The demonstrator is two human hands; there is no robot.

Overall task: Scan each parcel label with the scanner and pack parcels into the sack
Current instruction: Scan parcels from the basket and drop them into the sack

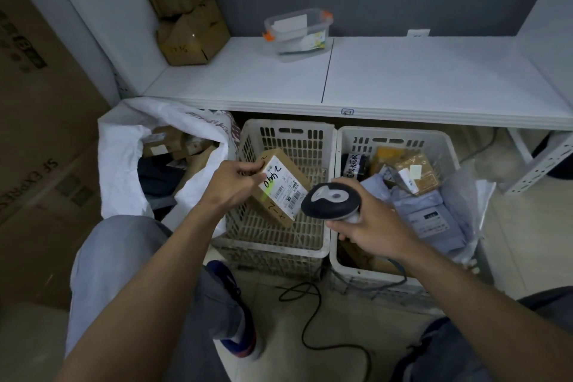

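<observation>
The person's forearms [148,288] stretch out from below. The left hand [232,184] pinches the upper corner of a small brown parcel [273,211], held tilted over a white crate [269,246]. Its label [283,187] faces up. Just right of those fingertips, the right hand [372,226] is wrapped round the scanner [330,200], whose head is close beside the label. The open sack [124,149] lies left of the left hand, with boxes [161,143] inside.

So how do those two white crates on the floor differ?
The left crate shows its bare slatted floor; the right crate is heaped with parcels. The left crate sits beside the sack; the right crate stands farther from it. Both are white slotted plastic.
</observation>
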